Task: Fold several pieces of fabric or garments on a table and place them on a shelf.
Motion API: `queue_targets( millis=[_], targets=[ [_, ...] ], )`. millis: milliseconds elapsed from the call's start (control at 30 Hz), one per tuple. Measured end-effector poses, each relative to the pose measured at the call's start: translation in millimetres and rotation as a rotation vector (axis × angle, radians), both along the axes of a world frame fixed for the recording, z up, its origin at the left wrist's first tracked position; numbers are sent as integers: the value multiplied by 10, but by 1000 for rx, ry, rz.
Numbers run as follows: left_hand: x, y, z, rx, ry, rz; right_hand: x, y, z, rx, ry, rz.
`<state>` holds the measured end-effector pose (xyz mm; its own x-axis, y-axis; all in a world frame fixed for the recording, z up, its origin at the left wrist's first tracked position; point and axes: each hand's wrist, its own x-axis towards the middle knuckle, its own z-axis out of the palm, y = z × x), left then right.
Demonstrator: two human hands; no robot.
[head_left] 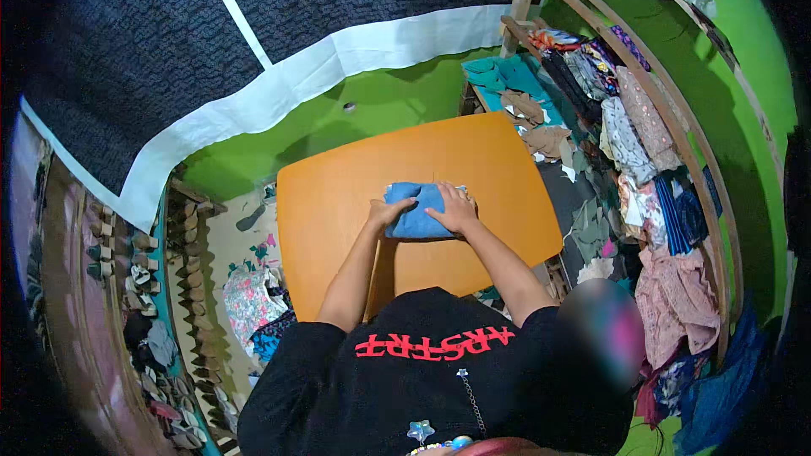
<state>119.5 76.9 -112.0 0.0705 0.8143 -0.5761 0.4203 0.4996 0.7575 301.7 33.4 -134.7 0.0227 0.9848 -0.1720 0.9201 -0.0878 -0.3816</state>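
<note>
A folded piece of blue cloth [414,224], denim-like, lies as a compact rectangle on the orange table [338,186]. My left hand [390,211] grips its left edge, with the thumb over the top and the other fingers mostly hidden. At the right edge, my right hand [457,209] takes hold of the bundle, its thumb pointing inward and its fingers spread over the far right corner. A little pale edge shows beside those fingers. What lies beneath the cloth is hidden.
Wooden racks on the right hold folded clothes [629,139] and a draped pink garment [676,295]. Fabric scraps [541,131] cover a surface beside the table. Leftward, shoes [194,287] line shelves, and a floral cloth pile [253,304] lies on the floor.
</note>
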Motion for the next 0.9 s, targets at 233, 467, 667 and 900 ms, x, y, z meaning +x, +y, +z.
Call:
queue_targets(
  millis=[233, 467, 667, 900],
  targets=[
    [-73, -130, -328, 113, -174, -153, -38, -415, -47, 61, 46, -90],
    [309, 27, 253, 288, -431, -572, 393, -479, 443, -101, -40, -122],
    [997, 406, 938, 285, -547, -873, 1165, -423, 486, 34, 894, -56],
    [1841, 1044, 1427, 427, -462, -1067, 1858, -143, 1044, -43, 1047, 49]
  ],
)
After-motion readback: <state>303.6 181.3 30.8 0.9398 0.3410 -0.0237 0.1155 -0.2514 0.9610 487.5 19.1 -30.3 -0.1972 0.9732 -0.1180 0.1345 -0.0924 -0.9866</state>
